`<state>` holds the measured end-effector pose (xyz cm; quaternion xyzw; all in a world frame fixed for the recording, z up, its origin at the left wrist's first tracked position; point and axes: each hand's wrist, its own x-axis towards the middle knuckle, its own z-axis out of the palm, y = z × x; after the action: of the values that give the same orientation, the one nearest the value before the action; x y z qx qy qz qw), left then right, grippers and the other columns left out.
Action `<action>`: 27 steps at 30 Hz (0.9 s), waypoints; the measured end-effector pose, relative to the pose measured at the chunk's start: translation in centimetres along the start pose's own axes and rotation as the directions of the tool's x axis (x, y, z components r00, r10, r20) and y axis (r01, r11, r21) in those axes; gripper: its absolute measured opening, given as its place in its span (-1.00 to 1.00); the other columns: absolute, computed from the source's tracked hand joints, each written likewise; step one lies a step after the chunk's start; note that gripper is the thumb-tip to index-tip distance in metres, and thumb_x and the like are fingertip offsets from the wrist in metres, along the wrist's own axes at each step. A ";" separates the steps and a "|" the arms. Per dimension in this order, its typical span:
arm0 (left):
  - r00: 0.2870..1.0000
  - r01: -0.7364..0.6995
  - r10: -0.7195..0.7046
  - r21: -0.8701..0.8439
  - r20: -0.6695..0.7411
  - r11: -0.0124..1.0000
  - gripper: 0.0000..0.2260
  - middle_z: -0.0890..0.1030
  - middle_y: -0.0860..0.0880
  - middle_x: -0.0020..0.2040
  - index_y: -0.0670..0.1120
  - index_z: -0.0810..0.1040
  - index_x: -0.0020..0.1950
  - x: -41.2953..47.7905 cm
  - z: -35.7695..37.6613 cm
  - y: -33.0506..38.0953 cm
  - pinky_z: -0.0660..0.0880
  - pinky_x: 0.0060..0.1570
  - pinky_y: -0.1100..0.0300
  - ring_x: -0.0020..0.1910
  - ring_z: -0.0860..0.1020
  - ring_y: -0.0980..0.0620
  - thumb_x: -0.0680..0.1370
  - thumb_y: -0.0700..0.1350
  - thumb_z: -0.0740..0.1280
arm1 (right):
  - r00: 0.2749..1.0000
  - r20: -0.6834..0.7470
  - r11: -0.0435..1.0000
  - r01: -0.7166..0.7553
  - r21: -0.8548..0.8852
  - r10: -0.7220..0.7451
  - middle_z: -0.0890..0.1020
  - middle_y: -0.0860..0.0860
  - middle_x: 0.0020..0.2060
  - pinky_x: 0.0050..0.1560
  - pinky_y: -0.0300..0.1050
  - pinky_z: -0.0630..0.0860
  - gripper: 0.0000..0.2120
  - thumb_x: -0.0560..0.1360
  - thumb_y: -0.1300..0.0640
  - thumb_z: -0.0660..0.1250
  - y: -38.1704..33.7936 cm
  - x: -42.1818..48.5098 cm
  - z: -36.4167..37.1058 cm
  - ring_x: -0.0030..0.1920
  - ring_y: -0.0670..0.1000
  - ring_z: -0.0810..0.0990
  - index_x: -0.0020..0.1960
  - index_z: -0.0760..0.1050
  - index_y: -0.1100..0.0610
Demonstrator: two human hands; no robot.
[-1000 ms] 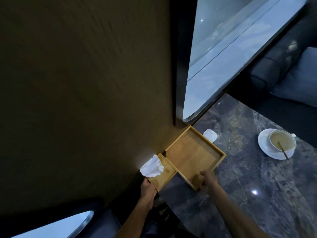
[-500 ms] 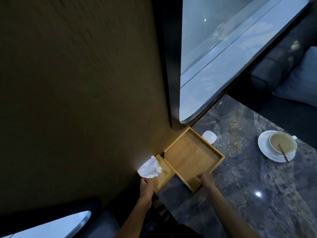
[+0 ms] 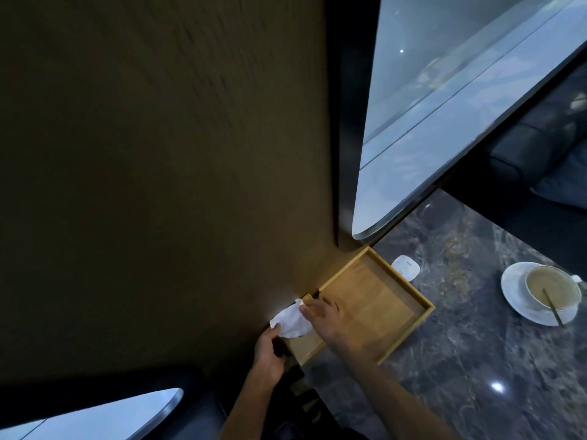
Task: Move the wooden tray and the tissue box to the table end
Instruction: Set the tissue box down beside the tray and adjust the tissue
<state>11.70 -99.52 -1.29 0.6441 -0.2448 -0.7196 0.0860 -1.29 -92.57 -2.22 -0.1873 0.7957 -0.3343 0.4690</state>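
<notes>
The square wooden tray (image 3: pixel 378 300) lies on the dark marble table (image 3: pixel 476 360), pushed up against the brown wall. To its left stands the wooden tissue box (image 3: pixel 305 346), with a white tissue (image 3: pixel 290 322) sticking out of its top. My left hand (image 3: pixel 270 350) grips the box's near left corner. My right hand (image 3: pixel 327 317) hovers over the box and the tray's left rim, fingers spread and reaching toward the tissue, holding nothing.
A small white device (image 3: pixel 406 266) lies just beyond the tray's far side. A white cup on a saucer (image 3: pixel 543 293) with a stick in it stands to the right. The wall (image 3: pixel 158 185) and a window (image 3: pixel 444 106) bound the table's far end.
My right hand has let go of the tray's near corner and moved left over the tissue box. The left hand stays on the box. The camera view has shifted slightly.
</notes>
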 end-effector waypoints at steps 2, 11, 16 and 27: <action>1.000 0.022 -0.022 0.011 -0.003 1.000 -0.67 0.57 -0.18 0.23 -0.14 0.48 0.29 0.3 -0.2 0.0 0.39 0.30 -0.06 0.24 0.50 -0.17 0.54 -0.09 0.31 | 0.999 -0.024 0.999 -0.022 0.037 0.023 0.40 0.06 0.40 0.49 0.04 0.11 -0.64 0.52 -0.12 0.30 0.5 0.3 0.0 0.47 0.07 0.18 0.23 0.56 0.02; 0.999 0.004 -0.005 0.038 0.034 0.999 -0.74 0.55 -0.13 0.06 -0.14 0.47 0.25 0.3 -0.8 -0.9 0.33 0.14 0.01 0.05 0.48 -0.08 0.55 -0.21 0.25 | 0.998 0.030 0.999 -0.046 -0.013 0.046 0.42 -0.06 0.33 0.44 0.11 0.18 -0.69 0.41 -0.28 0.32 1.5 0.5 -0.3 0.43 0.03 0.21 -0.03 0.55 -0.07; 0.994 -0.111 0.111 0.005 0.000 0.994 -0.70 0.57 -0.14 0.06 -0.13 0.44 0.25 0.4 -1.2 -1.0 0.46 -0.05 0.09 0.00 0.53 -0.04 0.53 -0.30 0.29 | 0.999 0.020 0.997 0.030 -0.069 -0.029 0.46 -0.08 0.32 0.42 0.09 0.22 -0.83 0.46 -0.20 0.32 2.0 1.5 0.0 0.41 0.04 0.24 0.03 0.50 -0.23; 0.995 -0.073 0.073 0.008 0.072 0.997 -0.60 0.63 -0.10 0.16 -0.04 0.48 0.30 1.3 0.0 -2.5 0.53 -0.06 0.12 0.14 0.58 -0.07 0.50 -0.32 0.28 | 0.700 -0.593 0.917 -0.289 0.276 0.399 0.42 0.28 0.37 0.38 0.28 0.29 -0.43 0.46 0.07 0.22 7.8 -1.7 -2.5 0.34 0.34 0.40 0.44 0.31 0.21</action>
<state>12.00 -97.89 -3.60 0.6090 -0.2749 -0.7373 0.1000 -2.50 -85.16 -5.87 0.1282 0.8978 -0.3472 0.2385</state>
